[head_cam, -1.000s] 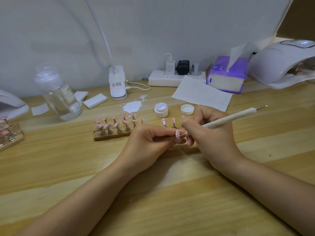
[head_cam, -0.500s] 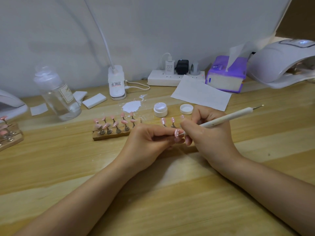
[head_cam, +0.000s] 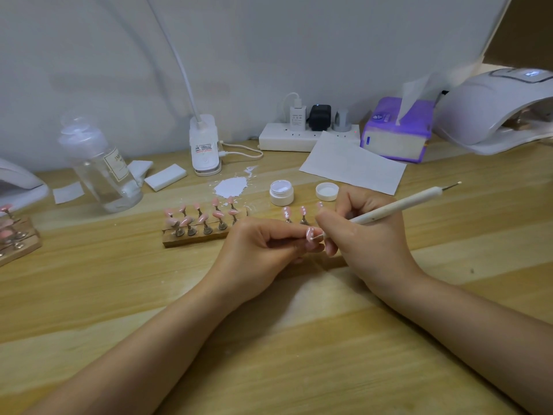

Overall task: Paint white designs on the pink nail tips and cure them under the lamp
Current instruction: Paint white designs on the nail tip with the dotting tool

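My left hand (head_cam: 260,250) pinches a pink nail tip (head_cam: 310,235) that carries white dots. My right hand (head_cam: 365,235) grips a white dotting pen (head_cam: 398,205), and the pen's lower end touches that tip. Behind my left hand a wooden holder (head_cam: 191,239) bears several plain pink tips on stands. Two more pink tips with white dots (head_cam: 294,214) stand just beyond my fingers. An open jar of white gel (head_cam: 281,192) and its lid (head_cam: 327,191) sit behind them. The white curing lamp (head_cam: 496,115) stands at the far right, its display lit.
A clear bottle (head_cam: 103,166) stands at the left, with a second holder of pink tips (head_cam: 16,235) at the left edge. A white paint spill (head_cam: 232,187), a paper sheet (head_cam: 353,167), a purple tissue pack (head_cam: 395,130) and a power strip (head_cam: 299,139) line the back.
The two hands stay together at the held tip with only tiny shifts. The pen's far end has dipped slightly.
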`<state>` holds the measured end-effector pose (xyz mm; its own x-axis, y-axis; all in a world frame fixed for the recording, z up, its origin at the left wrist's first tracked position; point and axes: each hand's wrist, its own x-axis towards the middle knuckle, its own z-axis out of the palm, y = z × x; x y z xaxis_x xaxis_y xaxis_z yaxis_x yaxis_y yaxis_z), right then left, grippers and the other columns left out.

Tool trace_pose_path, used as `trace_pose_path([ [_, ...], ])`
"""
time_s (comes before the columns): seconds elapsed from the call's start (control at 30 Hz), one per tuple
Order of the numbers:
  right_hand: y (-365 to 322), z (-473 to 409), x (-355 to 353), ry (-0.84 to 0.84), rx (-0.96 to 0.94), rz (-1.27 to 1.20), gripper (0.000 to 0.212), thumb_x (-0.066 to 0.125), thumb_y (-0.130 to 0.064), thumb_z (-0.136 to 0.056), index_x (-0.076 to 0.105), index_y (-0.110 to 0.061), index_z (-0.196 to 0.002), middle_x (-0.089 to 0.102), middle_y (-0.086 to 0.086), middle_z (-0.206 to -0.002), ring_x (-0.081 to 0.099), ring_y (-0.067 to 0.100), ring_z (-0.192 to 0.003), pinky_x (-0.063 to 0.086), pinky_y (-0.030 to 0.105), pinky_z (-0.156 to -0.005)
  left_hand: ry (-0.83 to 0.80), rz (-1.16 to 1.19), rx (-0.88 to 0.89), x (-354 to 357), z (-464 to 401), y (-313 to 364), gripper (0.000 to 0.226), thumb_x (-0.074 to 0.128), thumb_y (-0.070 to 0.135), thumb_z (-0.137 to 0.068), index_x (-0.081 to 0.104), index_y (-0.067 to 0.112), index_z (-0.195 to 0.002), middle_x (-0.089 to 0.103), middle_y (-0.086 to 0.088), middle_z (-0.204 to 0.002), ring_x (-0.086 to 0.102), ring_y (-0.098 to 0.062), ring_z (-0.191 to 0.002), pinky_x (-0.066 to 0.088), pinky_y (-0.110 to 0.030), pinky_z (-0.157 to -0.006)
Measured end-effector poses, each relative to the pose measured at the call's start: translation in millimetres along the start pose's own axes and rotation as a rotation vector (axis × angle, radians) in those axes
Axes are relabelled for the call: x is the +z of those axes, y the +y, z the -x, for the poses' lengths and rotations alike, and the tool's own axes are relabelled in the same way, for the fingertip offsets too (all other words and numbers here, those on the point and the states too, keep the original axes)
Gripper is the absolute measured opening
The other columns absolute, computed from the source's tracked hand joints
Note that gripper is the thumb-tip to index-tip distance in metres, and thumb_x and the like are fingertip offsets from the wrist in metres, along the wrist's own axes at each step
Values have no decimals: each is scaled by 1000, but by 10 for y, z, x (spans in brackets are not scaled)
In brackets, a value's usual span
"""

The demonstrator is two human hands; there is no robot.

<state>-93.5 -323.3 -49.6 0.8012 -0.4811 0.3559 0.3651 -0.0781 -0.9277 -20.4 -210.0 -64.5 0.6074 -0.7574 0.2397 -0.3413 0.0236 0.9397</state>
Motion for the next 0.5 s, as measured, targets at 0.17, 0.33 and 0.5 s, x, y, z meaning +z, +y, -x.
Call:
trace_pose_path([
  [0.17, -4, 2, 1, 9, -4, -8, 37, 50, 20, -76, 38, -6, -52, 41, -3, -29, 45, 0, -30, 35, 9, -38, -11, 5, 16, 5, 2, 12, 14, 64, 27, -68, 74, 30, -77, 70, 17, -69, 57, 10, -69, 49, -11, -61],
  [0.33, -2, -1, 4, 0, 1, -2, 38, 51, 19, -77, 37, -7, -52, 43, -4, -29, 46, 0, -31, 35, 9, -38, -4, -8, 21, 0, -6, -5, 15, 64, 24, -69, 75, 23, -81, 71, 15, -70, 57, 8, -69, 48, -12, -61],
  [0.5, 9, -6, -3, 5, -5, -4, 39, 50, 19, -76, 37, -7, -51, 42, -4, -30, 47, 1, -31, 35, 9, -38, -16, 4, 30, 6, 2, 17, 15, 64, 26, -69, 74, 33, -76, 71, 16, -70, 57, 9, -68, 50, -12, -61],
])
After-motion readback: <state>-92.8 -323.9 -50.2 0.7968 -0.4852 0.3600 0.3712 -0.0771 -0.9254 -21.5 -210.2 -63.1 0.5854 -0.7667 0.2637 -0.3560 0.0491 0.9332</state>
